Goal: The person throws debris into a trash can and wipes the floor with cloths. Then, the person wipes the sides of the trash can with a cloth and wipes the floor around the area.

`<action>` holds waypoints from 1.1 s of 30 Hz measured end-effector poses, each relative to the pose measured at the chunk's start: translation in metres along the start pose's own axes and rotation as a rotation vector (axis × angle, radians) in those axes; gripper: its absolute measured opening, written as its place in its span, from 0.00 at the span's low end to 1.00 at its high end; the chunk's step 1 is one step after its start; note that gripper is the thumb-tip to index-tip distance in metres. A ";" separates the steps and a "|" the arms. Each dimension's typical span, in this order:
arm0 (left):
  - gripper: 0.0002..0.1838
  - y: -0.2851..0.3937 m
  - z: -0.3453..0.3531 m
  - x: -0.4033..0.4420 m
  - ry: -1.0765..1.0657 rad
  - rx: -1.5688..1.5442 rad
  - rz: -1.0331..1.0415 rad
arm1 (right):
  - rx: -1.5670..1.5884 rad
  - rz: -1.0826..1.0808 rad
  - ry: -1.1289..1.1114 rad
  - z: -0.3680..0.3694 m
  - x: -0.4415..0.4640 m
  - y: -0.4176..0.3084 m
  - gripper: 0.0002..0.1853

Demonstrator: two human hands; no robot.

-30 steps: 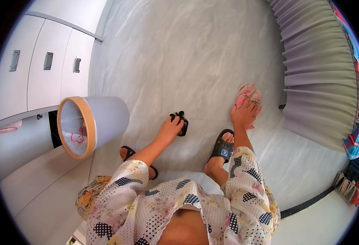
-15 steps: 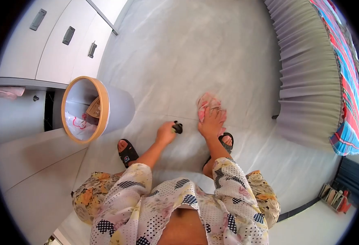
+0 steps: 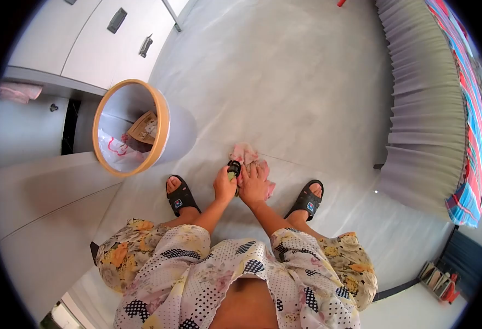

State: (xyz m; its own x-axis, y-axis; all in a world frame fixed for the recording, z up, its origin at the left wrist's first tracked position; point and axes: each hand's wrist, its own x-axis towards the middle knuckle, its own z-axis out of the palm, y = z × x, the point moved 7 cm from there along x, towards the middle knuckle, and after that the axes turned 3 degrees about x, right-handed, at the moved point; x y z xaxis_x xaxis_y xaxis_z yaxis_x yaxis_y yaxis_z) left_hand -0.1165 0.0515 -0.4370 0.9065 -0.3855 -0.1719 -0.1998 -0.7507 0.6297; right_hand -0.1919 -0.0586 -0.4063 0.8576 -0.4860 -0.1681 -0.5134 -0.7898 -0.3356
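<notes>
My left hand (image 3: 226,185) is closed around a small object with a black, rounded top (image 3: 234,167) and a yellow-green part below it. Most of it is hidden in my fingers, so its kind does not show. Right beside it, my right hand (image 3: 253,186) bears down on a crumpled pink patterned cloth (image 3: 244,152) on the floor, fingers bent over the fabric. The cloth spreads out beyond my fingertips and past the right side of the hand. The black top is at the cloth's left edge; whether they touch I cannot tell.
At the left stands a grey trash bin (image 3: 181,131) with a tan rim, holding a plastic bag and papers. White drawers (image 3: 106,44) rise behind it. A bed with a pleated skirt (image 3: 416,126) borders the right. My black sandals (image 3: 181,198) flank my hands on the grey floor (image 3: 285,82).
My right hand has slid left along the floor with the pink cloth, coming beside my left hand. The left hand still grips the black-topped object. The view has shifted slightly.
</notes>
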 end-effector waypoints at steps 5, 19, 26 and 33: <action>0.23 -0.046 0.010 -0.009 -0.064 -0.330 -0.159 | 0.207 -0.003 0.021 0.008 -0.006 -0.010 0.34; 0.10 -0.073 -0.015 -0.014 -0.303 -1.267 -0.741 | 2.158 0.574 -0.581 0.114 -0.021 -0.030 0.25; 0.21 0.043 -0.097 0.033 -0.580 -1.455 -0.341 | 2.352 0.163 -0.446 -0.045 0.030 -0.032 0.32; 0.24 0.212 -0.328 0.033 -0.483 -1.212 0.233 | 2.128 -0.397 -0.255 -0.263 0.044 -0.108 0.33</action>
State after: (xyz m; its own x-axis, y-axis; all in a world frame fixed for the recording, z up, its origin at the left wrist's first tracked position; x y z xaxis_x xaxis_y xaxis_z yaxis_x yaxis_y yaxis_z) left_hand -0.0070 0.0553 -0.0608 0.6234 -0.7796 -0.0597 0.3532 0.2127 0.9110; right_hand -0.1068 -0.0928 -0.1334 0.9579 -0.2589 0.1244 0.2816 0.7616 -0.5836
